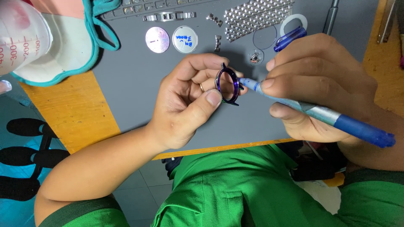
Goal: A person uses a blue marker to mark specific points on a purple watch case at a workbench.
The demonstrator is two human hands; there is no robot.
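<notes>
Left hand (185, 101): closed on dark blue-violet watch case ring (227, 84), thumb at its near rim, fingers behind; ring on edge, opening toward 3 o'clock.
Right hand (324, 84): wrapped around blue pen (320, 113), barrel running out toward 4 o'clock; tip touching or just beside ring's rim, exact contact not discernible.
Ring location: held above grey worktop (134, 84), near its centre, not resting on it.
At 12 o'clock of ring: two round discs (172, 40), one with blue handwriting; small round movement (255, 56); metal bracelet links (256, 14); pen cap (290, 38).
At 10 o'clock: measuring cup (23, 35), white mask with teal edging (71, 46).
Technique, judged: pinch firm on rim only, no squeeze across opening; pen wrist braced against worktop; light tip pressure, short strokes; ring turned by left fingers rather than pen chased round.
Risk, judged: slip of tip across polished face; loose parts at 12 o'clock near right knuckles.
</notes>
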